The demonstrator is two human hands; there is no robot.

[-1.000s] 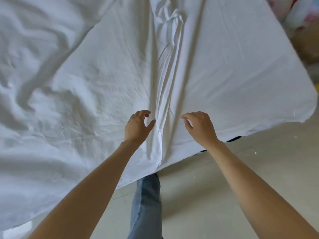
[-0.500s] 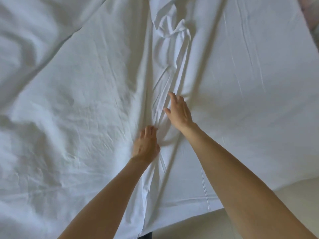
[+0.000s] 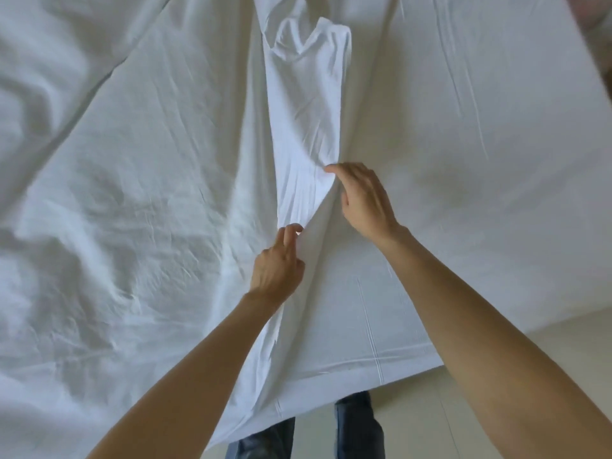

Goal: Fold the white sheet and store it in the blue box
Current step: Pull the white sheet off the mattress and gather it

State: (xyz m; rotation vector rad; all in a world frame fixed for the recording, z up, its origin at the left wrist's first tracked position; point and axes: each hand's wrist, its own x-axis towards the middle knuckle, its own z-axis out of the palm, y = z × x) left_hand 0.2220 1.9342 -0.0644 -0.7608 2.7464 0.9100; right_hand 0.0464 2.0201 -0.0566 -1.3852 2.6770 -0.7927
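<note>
So this is right at the start of the folding step, I'd say: the white sheet (image 3: 139, 193) is spread over what looks like a bed, and both hands have got hold of a raised ridge of fabric running up the middle. The left hand (image 3: 276, 260) pinches the near end of that ridge between fingertips and thumb, and the right hand (image 3: 362, 200), just beyond it and to its right, has its fingers curled onto the ridge's edge. From the grip the ridge runs away to a bunched-up lump (image 3: 308, 38) at the far end. Next move probably needs a lift and a pull across to double it over. No blue box anywhere in view. Below the grip, jeans (image 3: 356, 425) and pale floor (image 3: 496, 342).
</note>
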